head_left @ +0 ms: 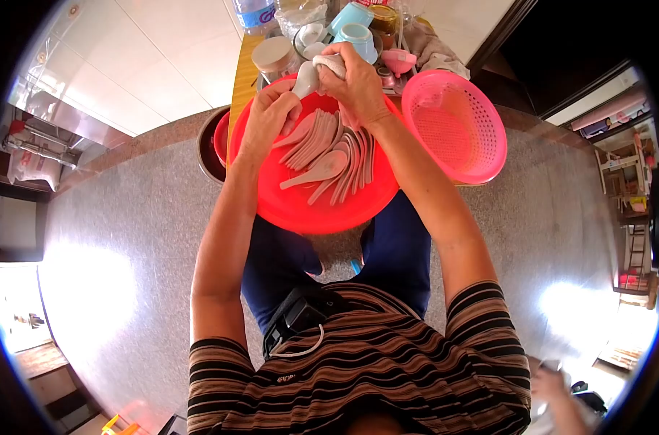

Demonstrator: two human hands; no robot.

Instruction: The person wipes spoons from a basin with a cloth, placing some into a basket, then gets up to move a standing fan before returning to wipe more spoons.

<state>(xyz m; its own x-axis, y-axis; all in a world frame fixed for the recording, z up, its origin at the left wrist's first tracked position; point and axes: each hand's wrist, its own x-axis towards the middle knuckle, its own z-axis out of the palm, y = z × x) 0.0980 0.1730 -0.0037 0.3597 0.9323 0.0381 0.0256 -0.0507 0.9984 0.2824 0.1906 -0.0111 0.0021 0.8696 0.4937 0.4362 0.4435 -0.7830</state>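
Note:
My left hand [271, 114] is closed around the handle of a white soup spoon [305, 80], held over the far rim of a red basin [289, 210]. Bunched in my right hand [361, 85] is a white cloth [332, 64], at the bowl end of that spoon; the cloth partly covers what the fingers touch. Below both hands, several more soup spoons [325, 167] lie in the basin, many nested in rows with handles pointing toward me.
A pink perforated basket [456, 130] stands right of the basin. Behind are a lidded jar [273, 58], light-blue cups [355, 41], a pink item [398, 61] and a water bottle [255, 14] on a wooden table [244, 76]. Another person's arm [554, 395] shows lower right.

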